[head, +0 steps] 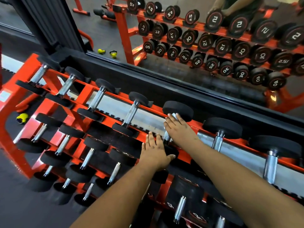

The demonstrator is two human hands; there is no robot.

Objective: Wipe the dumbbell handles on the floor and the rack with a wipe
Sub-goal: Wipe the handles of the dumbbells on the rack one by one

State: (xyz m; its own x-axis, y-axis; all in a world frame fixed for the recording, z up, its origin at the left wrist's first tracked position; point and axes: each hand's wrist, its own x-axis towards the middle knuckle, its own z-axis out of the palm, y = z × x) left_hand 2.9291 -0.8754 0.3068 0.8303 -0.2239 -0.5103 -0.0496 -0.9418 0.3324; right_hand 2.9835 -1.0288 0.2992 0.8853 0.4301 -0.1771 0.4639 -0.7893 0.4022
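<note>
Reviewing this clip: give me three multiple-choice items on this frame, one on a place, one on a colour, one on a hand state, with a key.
1. Where is the right hand?
A. on a top-row dumbbell handle
B. on the floor
C. on a kettlebell

2. What colour is the rack?
A. blue
B. orange-red
C. white

3. How is the left hand?
A. holding a bottle
B. clenched in the air
C. resting on a black dumbbell head, thumb round its edge

Key: 1 A, fingers wrap the handle, something white at the fingertips; 2 B, the frame bars show it; 3 C, palm lies on the head.
</note>
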